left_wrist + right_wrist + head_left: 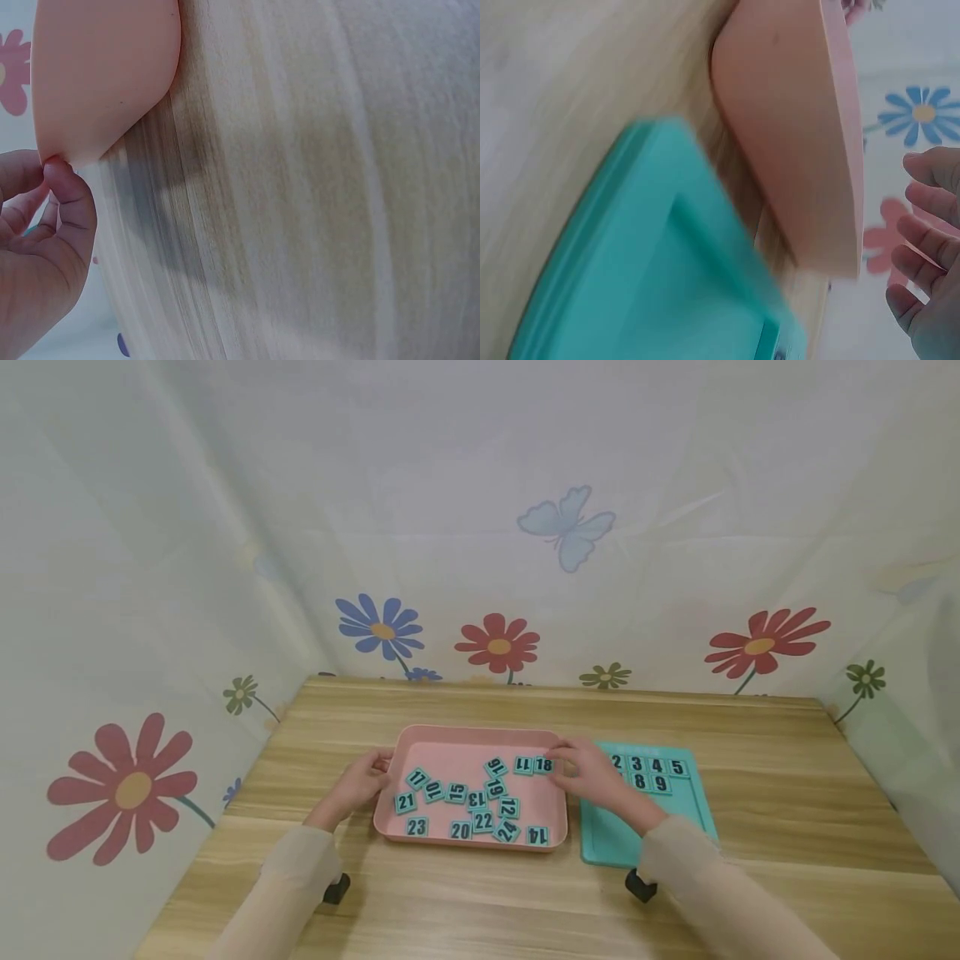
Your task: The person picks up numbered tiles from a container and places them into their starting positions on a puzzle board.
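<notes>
A pink tray (450,756) holds several loose turquoise number tiles, some of them turned or upside down. At its left side my left hand (362,782) pinches the rim between thumb and finger; the left wrist view shows this hand (49,232) at the tray's corner (112,60). My right hand (596,772) hovers at the tray's right rim, fingertips close to the 18 tile (544,765). In the right wrist view this hand (934,247) has relaxed, parted fingers and grips nothing visible. It partly covers a turquoise board (611,843) with number tiles set along its top rows.
Tray and board stand side by side on a wood-grain table (480,902). Behind and to the left hangs a pale curtain (450,485) printed with flowers and a butterfly. Black wrist bands (337,889) show below both sleeves.
</notes>
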A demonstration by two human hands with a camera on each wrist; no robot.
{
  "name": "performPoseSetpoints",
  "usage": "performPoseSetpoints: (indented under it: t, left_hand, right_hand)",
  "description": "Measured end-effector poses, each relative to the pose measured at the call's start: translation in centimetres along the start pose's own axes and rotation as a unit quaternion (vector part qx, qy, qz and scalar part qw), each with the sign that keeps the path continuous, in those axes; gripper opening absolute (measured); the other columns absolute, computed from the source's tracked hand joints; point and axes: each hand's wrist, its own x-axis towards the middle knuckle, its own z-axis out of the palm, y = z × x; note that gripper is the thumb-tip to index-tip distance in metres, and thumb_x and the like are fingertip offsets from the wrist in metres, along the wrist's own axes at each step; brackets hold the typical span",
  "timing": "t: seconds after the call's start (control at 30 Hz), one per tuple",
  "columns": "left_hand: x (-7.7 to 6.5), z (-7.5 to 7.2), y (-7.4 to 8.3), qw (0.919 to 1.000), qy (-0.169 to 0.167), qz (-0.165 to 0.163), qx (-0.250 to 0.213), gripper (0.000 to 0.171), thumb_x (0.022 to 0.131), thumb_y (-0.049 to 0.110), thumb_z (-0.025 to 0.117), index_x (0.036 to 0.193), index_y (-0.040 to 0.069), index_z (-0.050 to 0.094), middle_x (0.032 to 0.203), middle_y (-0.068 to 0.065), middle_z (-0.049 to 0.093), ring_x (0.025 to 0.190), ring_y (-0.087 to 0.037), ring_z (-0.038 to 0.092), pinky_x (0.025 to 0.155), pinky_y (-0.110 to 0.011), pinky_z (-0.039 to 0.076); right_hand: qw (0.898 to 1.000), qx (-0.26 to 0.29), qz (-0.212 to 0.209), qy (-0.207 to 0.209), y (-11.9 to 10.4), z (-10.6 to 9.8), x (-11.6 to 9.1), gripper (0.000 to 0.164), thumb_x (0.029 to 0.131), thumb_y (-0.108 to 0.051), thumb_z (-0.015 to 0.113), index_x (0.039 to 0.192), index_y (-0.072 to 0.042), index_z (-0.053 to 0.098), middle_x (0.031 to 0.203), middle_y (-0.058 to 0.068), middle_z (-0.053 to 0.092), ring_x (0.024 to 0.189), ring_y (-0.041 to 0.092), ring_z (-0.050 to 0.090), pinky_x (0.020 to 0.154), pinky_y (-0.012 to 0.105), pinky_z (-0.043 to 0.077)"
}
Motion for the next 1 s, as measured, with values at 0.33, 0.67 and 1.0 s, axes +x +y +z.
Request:
performPoseSetpoints:
  t: [0.33,0.67,1.0]
  left_hand:
    - [-0.1,0.0,0.2,1.0,0.0,0.009,-0.005,0.042,0.086,0.0,0.043,0.128,0.002,0.04,0.108,-0.019,0.047,0.09,-0.024,0.052,0.068,-0.029,0.049]
    - [-0.1,0.0,0.2,0.9998,-0.002,0.01,-0.02,0.041,0.086,0.0,0.043,0.128,0.002,0.04,0.108,-0.02,0.047,0.091,-0.025,0.052,0.069,-0.03,0.049]
    - [-0.2,-0.1,0.1,0.9996,-0.001,0.013,-0.025,0.041,0.086,-0.001,0.043,0.127,0.001,0.041,0.107,-0.02,0.046,0.092,-0.025,0.051,0.069,-0.03,0.049]
  right_hand:
    - [0.995,0.036,-0.062,-0.067,-3.8,3.0,2.2,0.03,0.082,-0.018,0.059,0.109,-0.005,0.061,0.119,0.01,0.053,0.114,0.027,0.045,0.095,0.044,0.036]
    - [0.989,0.001,-0.067,-0.129,-6.7,5.9,4.1,0.036,0.085,-0.027,0.054,0.118,-0.012,0.056,0.128,0.004,0.047,0.122,0.022,0.038,0.101,0.04,0.032]
    - [0.983,-0.028,-0.074,-0.165,-8.1,9.1,5.3,0.044,0.085,-0.035,0.053,0.124,-0.014,0.051,0.133,0.005,0.045,0.125,0.021,0.037,0.104,0.039,0.029]
